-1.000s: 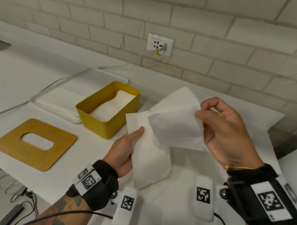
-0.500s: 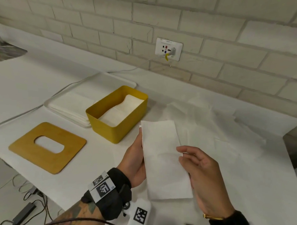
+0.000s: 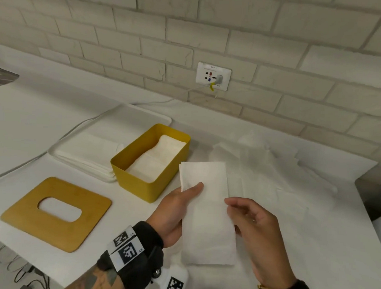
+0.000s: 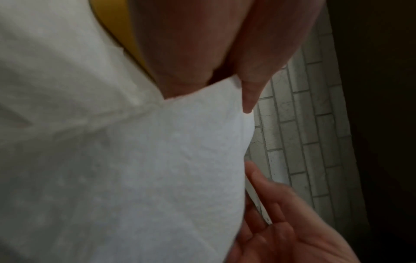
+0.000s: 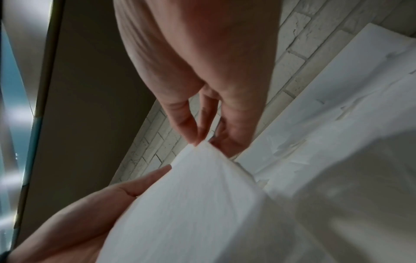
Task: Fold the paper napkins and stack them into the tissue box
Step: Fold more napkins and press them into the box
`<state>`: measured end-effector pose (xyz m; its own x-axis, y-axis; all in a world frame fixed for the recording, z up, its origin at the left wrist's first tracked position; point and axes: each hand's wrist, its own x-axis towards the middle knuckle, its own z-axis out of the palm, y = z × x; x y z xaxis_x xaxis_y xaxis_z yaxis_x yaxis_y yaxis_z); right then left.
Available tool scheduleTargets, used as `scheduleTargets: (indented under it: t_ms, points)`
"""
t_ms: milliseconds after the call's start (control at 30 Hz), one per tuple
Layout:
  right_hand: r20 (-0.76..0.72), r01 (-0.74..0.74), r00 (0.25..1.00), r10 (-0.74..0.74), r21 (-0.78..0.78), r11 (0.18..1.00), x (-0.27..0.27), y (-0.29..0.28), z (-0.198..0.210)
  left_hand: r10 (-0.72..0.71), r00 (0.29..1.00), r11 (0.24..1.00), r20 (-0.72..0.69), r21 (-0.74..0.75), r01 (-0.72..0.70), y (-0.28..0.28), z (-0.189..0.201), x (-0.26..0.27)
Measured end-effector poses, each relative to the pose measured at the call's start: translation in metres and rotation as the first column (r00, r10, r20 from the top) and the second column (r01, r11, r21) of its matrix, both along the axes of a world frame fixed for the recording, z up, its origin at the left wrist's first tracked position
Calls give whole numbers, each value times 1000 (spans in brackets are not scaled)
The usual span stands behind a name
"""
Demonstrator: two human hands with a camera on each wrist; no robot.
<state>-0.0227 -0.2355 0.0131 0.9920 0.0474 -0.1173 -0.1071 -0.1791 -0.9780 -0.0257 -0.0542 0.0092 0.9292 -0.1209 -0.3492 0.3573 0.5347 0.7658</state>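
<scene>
**Folded napkin held over the near surface, beside the yellow box**

Here, a folded napkin [image 3: 206, 212], a long white rectangle, is held between both hands above the white surface [image 3: 45, 122], just right of the tissue box [image 3: 138, 185]. The left hand [image 3: 176, 211] holds it along its left edge, thumb lying across the top face and the other fingers hidden underneath, so that grip is a pinch on the napkin. The right hand [image 3: 253, 231] sits at the right edge, fingers loosely curved. In the right wrist view its fingertips [image 5: 193, 135] meet a corner of the napkin [image 5: 202, 195], though whether they pinch it or only touch it I cannot tell. The left wrist view shows the napkin [image 4: 146, 169] filling most of the frame, with the left hand [image 4: 202, 49] at its upper edge and the right hand [image 4: 281, 231] at the lower right.

The tissue box is yellow, open at the top, and already holds a stack of folded napkins [image 3: 161, 158]. Left of it, near the front edge, lies its wooden lid [image 3: 55, 213] with an oval slot, flat on the surface. Behind the lid, touching the far left side of the box, a white tray [image 3: 94, 149] carries flat white sheets. To the right of the hands, loose unfolded napkins [image 3: 270, 168] are spread over the surface. On the far brick wall a wall socket [image 3: 213, 76] has a plug in it, with a cable running down to the left.
</scene>
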Motion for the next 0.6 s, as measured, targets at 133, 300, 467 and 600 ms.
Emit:
scheduleTargets:
  t_ms: [133,300,467,600]
  points:
    - [-42,-68,997,70,46,997,13,21,17,2,997,999,76,46,-6,20,13,6]
    - [-129,-204,968,218,110,973,20,54,18,-18,983,993,183,118,-4,49,32,12]
    - [-262,-296,911,320,125,947,2,62,-8,11,974,992,227,118,-39,81,41,22]
    - [-207,-358,910,358,40,933,3,54,-4,-20,974,991,224,132,-10,91,37,20]
